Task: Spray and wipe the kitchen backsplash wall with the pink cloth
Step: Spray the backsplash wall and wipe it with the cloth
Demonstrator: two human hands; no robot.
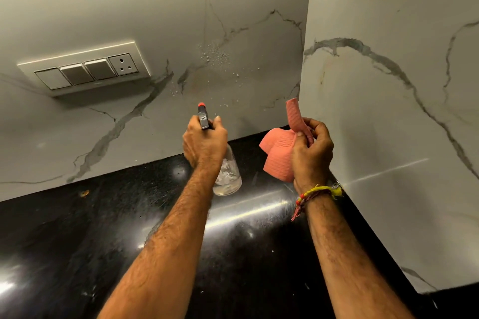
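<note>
The left hand [204,141] is wrapped around the neck of a clear spray bottle [228,173] at the middle of the frame, its grip closed tight on it. The bottle's dark head with a red nozzle tip [201,104] pokes up above the knuckles and points at the backsplash wall [233,33]. The bottle's rounded base hangs above the black desk [103,228], and a little liquid shows inside.

Just right of it, the right hand [312,149] grips the pink cloth [278,155], fingers closed on a bunched fold. One strip of the cloth sticks up above the fingers, and the rest drapes down and to the left of the palm. A yellow and red thread band [317,193] circles that wrist.

Fine droplets [216,55] speckle the grey-veined marble wall above the nozzle, in the upper middle of the frame. A switch plate [85,68] with three switches and a socket sits on the wall at upper left. A second marble wall [401,111] meets the first at a corner on the right.
</note>
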